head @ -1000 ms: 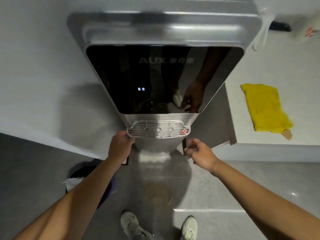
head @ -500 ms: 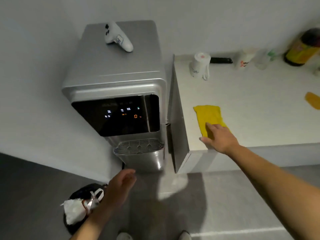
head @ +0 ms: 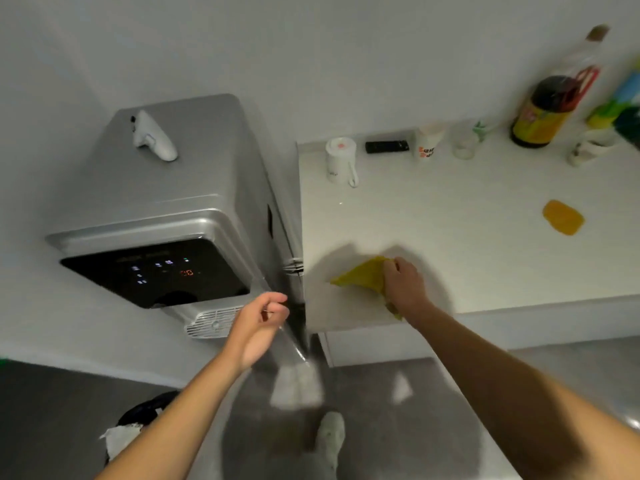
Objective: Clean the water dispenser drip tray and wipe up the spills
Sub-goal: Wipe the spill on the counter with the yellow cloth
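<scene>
While tight on cloth [head: 360, 277] — right hand [head: 404, 286]

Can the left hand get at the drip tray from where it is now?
Probably yes. The left hand is empty and hovers by the drip tray's right end, with nothing between them. The right hand grips the yellow cloth on the counter.

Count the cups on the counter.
4, along the counter back edge: white mug nearest the dispenser, printed paper cup, clear glass right of it, small white cup by the dark bottle, blurred. More may sit off-frame right.
</scene>
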Demonstrator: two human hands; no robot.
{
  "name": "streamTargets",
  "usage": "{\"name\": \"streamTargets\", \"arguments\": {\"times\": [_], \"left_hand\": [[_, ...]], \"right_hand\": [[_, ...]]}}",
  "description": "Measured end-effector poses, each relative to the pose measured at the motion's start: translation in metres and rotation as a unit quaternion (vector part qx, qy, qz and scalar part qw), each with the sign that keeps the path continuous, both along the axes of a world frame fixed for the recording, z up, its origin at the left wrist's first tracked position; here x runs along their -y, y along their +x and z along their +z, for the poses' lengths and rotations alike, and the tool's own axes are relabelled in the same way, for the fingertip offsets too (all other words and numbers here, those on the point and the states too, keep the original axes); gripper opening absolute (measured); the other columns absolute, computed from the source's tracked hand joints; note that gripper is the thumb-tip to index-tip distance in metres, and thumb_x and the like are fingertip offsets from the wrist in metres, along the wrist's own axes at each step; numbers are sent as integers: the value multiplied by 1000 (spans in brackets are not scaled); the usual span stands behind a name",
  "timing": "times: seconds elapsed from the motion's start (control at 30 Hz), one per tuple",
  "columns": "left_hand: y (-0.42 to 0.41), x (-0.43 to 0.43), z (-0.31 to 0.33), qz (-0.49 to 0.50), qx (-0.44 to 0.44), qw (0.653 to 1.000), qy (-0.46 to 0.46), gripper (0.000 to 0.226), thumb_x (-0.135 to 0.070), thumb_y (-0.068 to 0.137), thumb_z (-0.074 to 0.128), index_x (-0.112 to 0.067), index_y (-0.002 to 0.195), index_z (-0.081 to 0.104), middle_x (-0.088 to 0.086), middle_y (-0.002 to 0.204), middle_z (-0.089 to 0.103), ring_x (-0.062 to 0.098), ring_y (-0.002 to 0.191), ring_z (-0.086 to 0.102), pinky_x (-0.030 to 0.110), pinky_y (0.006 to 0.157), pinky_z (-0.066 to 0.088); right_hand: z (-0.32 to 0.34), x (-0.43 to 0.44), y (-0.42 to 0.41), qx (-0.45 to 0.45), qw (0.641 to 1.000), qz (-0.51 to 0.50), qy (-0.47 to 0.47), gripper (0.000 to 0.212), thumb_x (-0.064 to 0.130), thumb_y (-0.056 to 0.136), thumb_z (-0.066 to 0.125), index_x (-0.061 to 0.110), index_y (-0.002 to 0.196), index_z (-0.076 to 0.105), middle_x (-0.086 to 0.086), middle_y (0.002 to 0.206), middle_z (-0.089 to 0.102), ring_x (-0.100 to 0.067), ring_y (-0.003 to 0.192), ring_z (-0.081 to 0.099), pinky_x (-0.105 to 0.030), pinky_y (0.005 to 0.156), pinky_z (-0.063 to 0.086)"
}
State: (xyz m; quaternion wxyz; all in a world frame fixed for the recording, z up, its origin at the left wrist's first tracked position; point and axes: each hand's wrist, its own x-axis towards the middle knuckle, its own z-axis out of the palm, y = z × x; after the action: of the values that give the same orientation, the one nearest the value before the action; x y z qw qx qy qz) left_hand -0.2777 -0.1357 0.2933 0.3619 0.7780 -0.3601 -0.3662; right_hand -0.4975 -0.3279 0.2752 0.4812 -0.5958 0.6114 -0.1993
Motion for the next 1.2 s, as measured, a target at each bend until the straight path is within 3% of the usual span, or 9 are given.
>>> {"name": "streamTargets", "arguments": {"times": [0.07,0.2,0.4,0.5,0.63,0.77,0.87,1.0,1.2], "left_hand": [[-11,35,-7,-31,9,999,8,16,-14,99,65,-16,114,71,5,106,75,1,97,66,23,92,51],[-47,121,-34,-74,19,997,-11,12,-10,97,69,-15,106,75,5,105,72,5,83,70,13,76,53],[-144,275,-79,-237,118,964,11,52,-32,92,69,-10,139,62,13,145,60,27,131,59,31,110,43],[-195,347,-93,-331,230,915,-12,79,-56,82,51,-15,149,53,12,161,43,32,151,35,40,124,26],[-254,428,-103,-405,317,858,9,96,-73,80,43,-24,162,32,8,173,19,35,159,11,49,128,6],[-292,494,-117,-411,379,829,10,107,-88,78,19,-27,166,16,7,175,8,31,161,3,53,128,1],[-306,518,-126,-417,413,810,9,109,-94,80,21,-26,166,12,9,175,5,33,161,1,56,128,-2],[-308,519,-133,-414,440,797,-10,105,-90,84,33,-23,164,23,12,173,18,37,159,16,61,126,12],[-309,522,-137,-405,443,800,-9,107,-90,83,33,-23,165,20,11,173,19,36,160,14,58,127,9]], "right_hand": [[5,20,-20,81,993,-69,58,36,28,103,39,7,101,68,-20,103,70,-38,94,67,-48,82,58],[16,64,-78,249,944,-130,172,34,37,102,56,7,112,69,-16,103,74,-33,94,72,-46,85,59],[24,122,-199,243,947,-135,160,18,14,94,72,6,107,63,-18,92,70,-31,81,71,-40,71,59],[31,158,-253,181,959,-176,128,22,26,97,70,10,112,66,-11,92,76,-26,82,75,-38,66,63],[40,218,-329,106,967,-225,56,28,34,101,63,7,109,66,-17,101,77,-34,93,75,-48,86,60],[43,280,-397,-38,970,-237,-46,29,40,98,61,13,88,61,-12,83,70,-33,82,68,-37,71,54],[35,326,-436,-185,958,-162,-151,33,45,99,56,19,80,48,-1,72,56,-25,69,56,-37,62,44],[1,366,-450,-352,901,24,-253,20,46,99,54,26,102,54,-1,100,60,-32,86,63,-40,62,49],[-53,352,-429,-399,869,186,-226,18,41,89,67,23,92,69,-1,94,64,-31,83,64,-33,51,44]]}}
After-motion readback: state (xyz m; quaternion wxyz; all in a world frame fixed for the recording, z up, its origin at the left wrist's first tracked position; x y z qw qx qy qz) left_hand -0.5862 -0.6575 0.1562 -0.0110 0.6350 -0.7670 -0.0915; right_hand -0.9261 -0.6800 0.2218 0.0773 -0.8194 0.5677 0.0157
